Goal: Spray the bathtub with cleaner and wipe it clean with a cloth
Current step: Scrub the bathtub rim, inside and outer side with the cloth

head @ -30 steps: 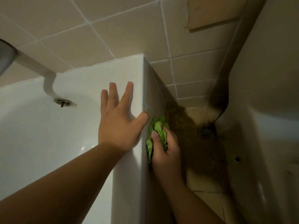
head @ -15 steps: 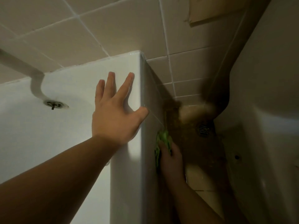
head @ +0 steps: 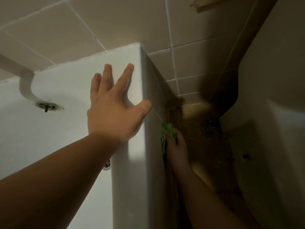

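Note:
The white bathtub (head: pixel 69 83) fills the left half of the head view, its rim corner near the tiled wall. My left hand (head: pixel 113 109) lies flat on the rim with fingers spread and the thumb hooked over the outer edge. Below it, my right hand (head: pixel 177 146) grips a crumpled green cloth (head: pixel 166 134) and presses it against the tub's tiled outer side, low down in shadow. Most of the cloth is hidden behind my fingers.
The tub's drain (head: pixel 48 106) sits at the left. A dark, stained floor with a round floor drain (head: pixel 208 128) lies right of the tub. A white fixture (head: pixel 272 129) stands at the far right, leaving a narrow gap. Beige tiles (head: pixel 115 22) cover the wall.
My right hand has slid the green cloth down the tub's outer side, from near the rim into the shadow. My left hand has stayed flat on the rim.

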